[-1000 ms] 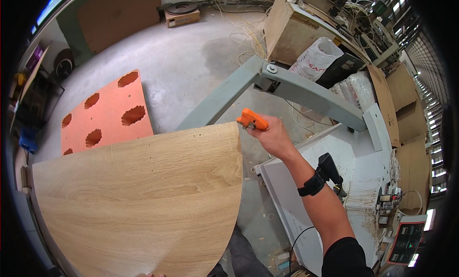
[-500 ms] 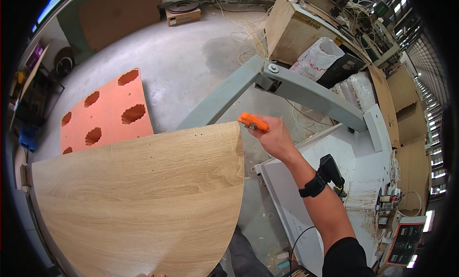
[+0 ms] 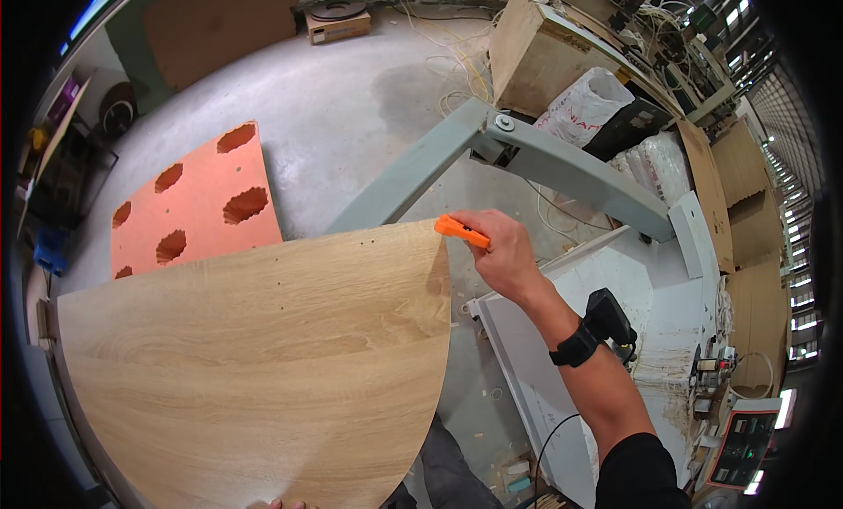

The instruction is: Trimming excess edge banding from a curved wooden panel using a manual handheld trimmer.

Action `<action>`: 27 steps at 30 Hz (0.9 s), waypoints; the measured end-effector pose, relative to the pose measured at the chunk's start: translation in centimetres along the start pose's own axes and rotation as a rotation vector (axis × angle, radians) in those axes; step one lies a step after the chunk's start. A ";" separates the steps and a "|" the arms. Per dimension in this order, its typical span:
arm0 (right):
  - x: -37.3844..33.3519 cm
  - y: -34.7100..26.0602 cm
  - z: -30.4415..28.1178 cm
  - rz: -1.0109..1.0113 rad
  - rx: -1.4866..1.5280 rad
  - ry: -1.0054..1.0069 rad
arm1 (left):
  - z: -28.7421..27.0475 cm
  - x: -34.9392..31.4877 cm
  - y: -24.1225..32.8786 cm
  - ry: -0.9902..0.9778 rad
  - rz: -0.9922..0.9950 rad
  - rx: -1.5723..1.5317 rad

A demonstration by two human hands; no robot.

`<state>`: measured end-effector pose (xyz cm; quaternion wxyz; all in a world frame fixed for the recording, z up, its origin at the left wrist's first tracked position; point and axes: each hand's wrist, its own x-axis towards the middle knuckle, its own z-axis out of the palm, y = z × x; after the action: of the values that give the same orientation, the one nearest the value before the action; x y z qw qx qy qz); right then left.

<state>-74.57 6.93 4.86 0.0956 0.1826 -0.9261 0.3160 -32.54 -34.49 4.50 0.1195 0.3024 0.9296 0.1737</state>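
Observation:
A large wood-grain board point(image 3: 255, 360) with a straight far edge and a curved right side fills the lower left. My right hand point(image 3: 505, 256) is closed round a small orange hand tool point(image 3: 462, 231); its exact kind I cannot make out. The tool's tip meets the board's far right corner. Of my left hand point(image 3: 288, 505) only fingertips show, curled over the board's near edge at the bottom of the view. Its palm is hidden. A few small dark holes dot the board near the far edge.
Beyond the board stand a grey metal arm point(image 3: 580, 171) and a salmon-pink panel point(image 3: 198, 202) with jagged holes. To the right are a white machine bed point(image 3: 562, 333) and a control panel point(image 3: 745, 447). Loose cables point(image 3: 452, 65) lie on the floor near a wooden cabinet point(image 3: 544, 52).
The orange tool has turned in my right hand, and its small metal part no longer shows. My right hand has shifted very slightly at the corner; the left fingertips remain at the near edge.

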 end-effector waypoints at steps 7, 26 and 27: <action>-0.3 -1.3 0.4 -0.062 0.034 -0.008 | -0.7 2.5 0.4 0.031 -0.031 -0.020; -7.6 -18.0 8.9 -0.176 0.109 -0.157 | -2.3 -3.8 -19.4 0.892 -0.923 -0.419; -8.8 -18.8 8.9 -0.171 0.108 -0.157 | -2.9 -11.5 -22.7 0.813 -1.122 -0.203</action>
<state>-59.58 -9.99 5.69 0.0397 0.2898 -0.8935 0.3409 -36.21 -59.36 -0.52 -0.1383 -0.3248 0.8955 0.2710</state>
